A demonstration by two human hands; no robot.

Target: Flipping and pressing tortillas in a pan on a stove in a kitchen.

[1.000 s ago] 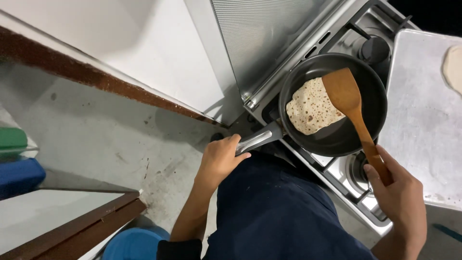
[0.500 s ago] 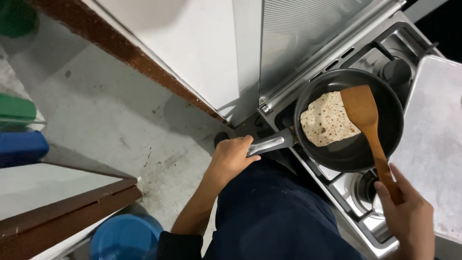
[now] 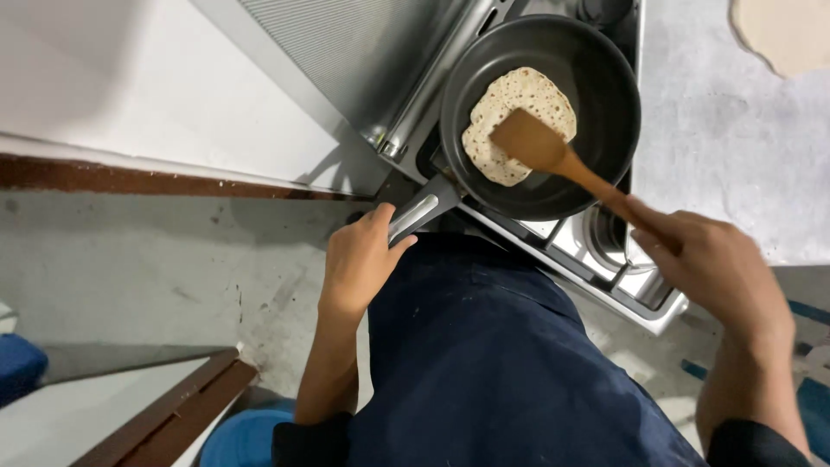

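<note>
My left hand (image 3: 361, 259) grips the pan (image 3: 596, 95) handle, which points down-left at me. My right hand (image 3: 709, 268) grips the wooden spatula (image 3: 553, 156), slanting up-left onto the flatbread (image 3: 506, 108).

speckled flatbread (image 3: 506, 121) in black pan (image 3: 596, 78), wooden spatula (image 3: 553, 156) atop

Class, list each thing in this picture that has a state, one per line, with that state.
Frying pan: on the stove, handle gripped.
Flatbread: flat in the pan, brown-speckled.
Wooden spatula: blade resting on the flatbread.
Left hand: closed on the pan handle.
Right hand: closed on the spatula handle.
Raw dough disc: flat on the counter.
</note>
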